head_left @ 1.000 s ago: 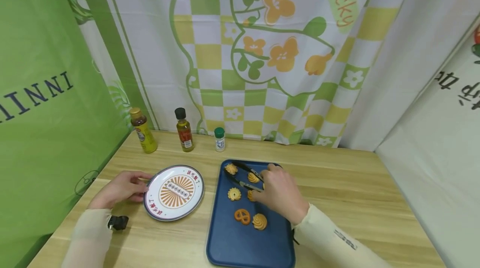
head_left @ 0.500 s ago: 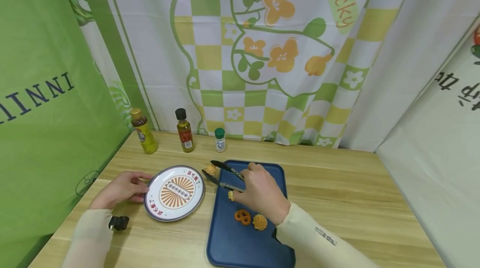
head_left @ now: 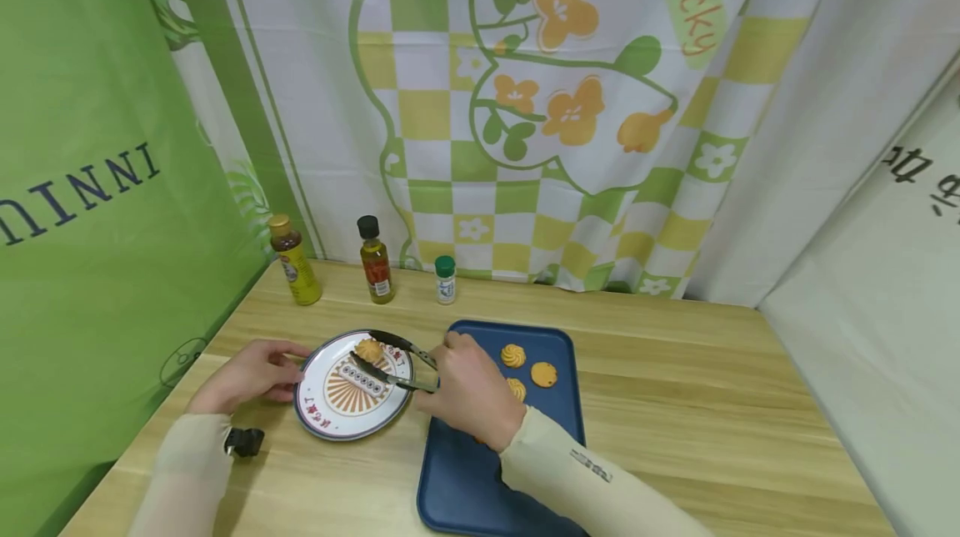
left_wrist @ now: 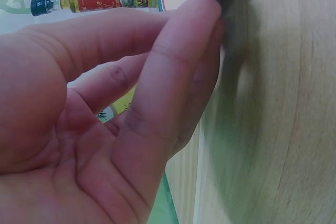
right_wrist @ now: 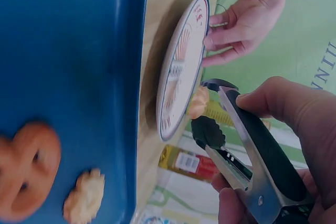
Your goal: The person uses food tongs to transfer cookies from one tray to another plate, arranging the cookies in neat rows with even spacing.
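My right hand (head_left: 472, 387) grips a pair of black-tipped tongs (right_wrist: 262, 156) by the handles. Between the tong tips, over the far side of the plate, is a swirled butter cookie (head_left: 368, 351); whether it is pinched or resting there, I cannot tell. The plate (head_left: 348, 404) is white with a blue rim and an orange sunburst. At its left edge, my left hand (head_left: 251, 378) holds the rim between thumb and fingers, also seen close up in the left wrist view. On the blue tray (head_left: 457, 491) lie several cookies (head_left: 513, 355) and a pretzel (right_wrist: 29, 166).
Along the back of the table stand a yellow-labelled bottle (head_left: 297, 266), an oil bottle with a black cap (head_left: 377, 266) and a green-capped shaker (head_left: 445, 283). A patterned curtain (head_left: 525, 187) hangs behind them. Wooden tabletop (head_left: 660, 412) extends right of the tray.
My right hand has moved left with the tongs, carrying the cookie from the tray's far-left corner to over the plate. The left hand stays at the plate's rim.
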A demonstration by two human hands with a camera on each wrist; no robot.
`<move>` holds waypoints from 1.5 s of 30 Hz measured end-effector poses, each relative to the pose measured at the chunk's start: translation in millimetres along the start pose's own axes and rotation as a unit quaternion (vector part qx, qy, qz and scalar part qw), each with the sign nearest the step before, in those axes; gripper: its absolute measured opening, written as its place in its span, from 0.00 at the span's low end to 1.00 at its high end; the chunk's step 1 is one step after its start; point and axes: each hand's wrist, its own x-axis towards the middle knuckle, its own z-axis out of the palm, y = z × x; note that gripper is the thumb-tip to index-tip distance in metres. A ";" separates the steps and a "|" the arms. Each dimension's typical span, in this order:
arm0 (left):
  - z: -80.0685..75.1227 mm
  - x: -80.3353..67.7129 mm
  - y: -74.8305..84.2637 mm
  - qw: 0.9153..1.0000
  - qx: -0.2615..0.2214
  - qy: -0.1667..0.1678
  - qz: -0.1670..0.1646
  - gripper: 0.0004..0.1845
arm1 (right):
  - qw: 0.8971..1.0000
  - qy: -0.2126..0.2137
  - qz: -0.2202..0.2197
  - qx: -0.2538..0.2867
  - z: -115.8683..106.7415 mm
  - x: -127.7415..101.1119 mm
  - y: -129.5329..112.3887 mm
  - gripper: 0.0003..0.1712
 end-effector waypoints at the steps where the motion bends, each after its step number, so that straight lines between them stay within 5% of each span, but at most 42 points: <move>1: 0.0 -0.2 0.0 1.000 -0.001 -0.001 0.001 0.30 | 1.000 0.001 -0.003 -0.003 3.3 2.6 -2.7 0.23; 19: -1.7 4.9 -4.2 1.000 -0.005 -0.009 0.020 0.28 | 0.999 -0.024 0.017 -0.032 34.8 25.1 -23.8 0.24; 45: -0.9 1.9 -1.6 1.000 -0.003 -0.002 0.005 0.29 | 1.000 -0.003 0.031 -0.006 20.5 8.0 -4.7 0.28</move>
